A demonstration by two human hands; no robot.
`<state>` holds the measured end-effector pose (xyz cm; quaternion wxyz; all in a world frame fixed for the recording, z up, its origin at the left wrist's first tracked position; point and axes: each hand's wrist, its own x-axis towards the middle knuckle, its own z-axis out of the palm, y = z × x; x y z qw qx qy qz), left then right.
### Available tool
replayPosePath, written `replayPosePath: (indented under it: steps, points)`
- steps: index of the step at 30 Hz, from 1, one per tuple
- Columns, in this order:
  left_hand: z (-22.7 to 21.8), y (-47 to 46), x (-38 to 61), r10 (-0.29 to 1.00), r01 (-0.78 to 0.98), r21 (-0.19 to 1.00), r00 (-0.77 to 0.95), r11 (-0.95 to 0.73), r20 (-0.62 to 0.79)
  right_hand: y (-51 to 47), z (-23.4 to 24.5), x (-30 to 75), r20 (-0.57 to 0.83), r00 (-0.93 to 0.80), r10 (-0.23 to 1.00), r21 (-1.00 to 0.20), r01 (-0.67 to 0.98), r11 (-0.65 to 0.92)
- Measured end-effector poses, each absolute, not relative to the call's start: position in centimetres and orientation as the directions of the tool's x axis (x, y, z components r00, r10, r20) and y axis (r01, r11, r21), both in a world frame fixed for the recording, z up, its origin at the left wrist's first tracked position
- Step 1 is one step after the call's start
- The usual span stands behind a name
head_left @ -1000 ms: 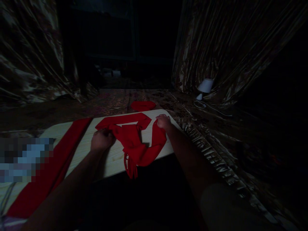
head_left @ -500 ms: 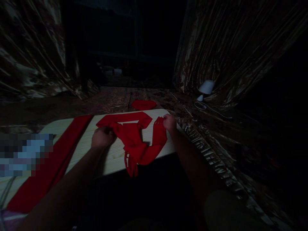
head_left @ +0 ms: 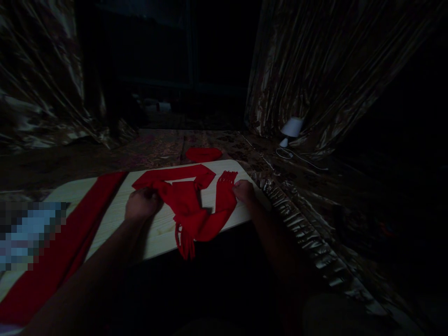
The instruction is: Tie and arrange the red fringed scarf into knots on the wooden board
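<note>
A red fringed scarf (head_left: 189,200) lies crumpled and folded on a pale wooden board (head_left: 157,228). One fringed end hangs over the board's near edge. My left hand (head_left: 142,205) is closed on the scarf's left part. At the scarf's right strip, just below the far fringed end, my right hand (head_left: 244,191) pinches the cloth.
A second long red cloth (head_left: 66,247) runs diagonally across the board's left side. A small red folded piece (head_left: 203,154) lies beyond the board. A white lamp (head_left: 290,128) with a cable stands at the right by shiny curtains. The room is dark.
My right hand has slid down the right strip towards me, and the fringed end now lies spread out beyond it. My left hand has hardly moved.
</note>
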<state>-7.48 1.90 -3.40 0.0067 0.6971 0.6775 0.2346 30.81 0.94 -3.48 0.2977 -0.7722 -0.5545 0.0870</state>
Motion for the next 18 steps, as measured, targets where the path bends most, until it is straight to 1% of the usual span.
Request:
replayPosePath:
  steps: [4, 8, 11, 15, 18]
  points:
    - [-3.6, 2.2, -7.7, 0.952, 0.949, 0.303, -0.015, -0.083, 0.307, 2.0, -3.7, 30.6, 0.259, 0.368, 0.893, -0.586, 0.795, -0.158]
    - [-3.5, 2.0, -7.7, 0.955, 0.938, 0.341, -0.042, -0.064, 0.293, 3.2, -4.4, 31.9, 0.337, 0.481, 0.809, -0.571, 0.788, -0.231]
    - [-3.3, 1.8, -7.6, 0.954, 0.926, 0.376, -0.074, -0.043, 0.291, 3.7, -5.1, 33.0, 0.345, 0.547, 0.763, -0.604, 0.751, -0.265]
    - [-3.0, 1.5, -7.4, 0.958, 0.906, 0.424, -0.110, -0.014, 0.267, 3.9, -5.8, 33.7, 0.336, 0.597, 0.729, -0.681, 0.688, -0.249]
    - [-3.0, 1.6, -7.6, 0.960, 0.895, 0.446, -0.130, 0.006, 0.248, 3.9, -6.0, 33.8, 0.326, 0.610, 0.722, -0.701, 0.668, -0.248]
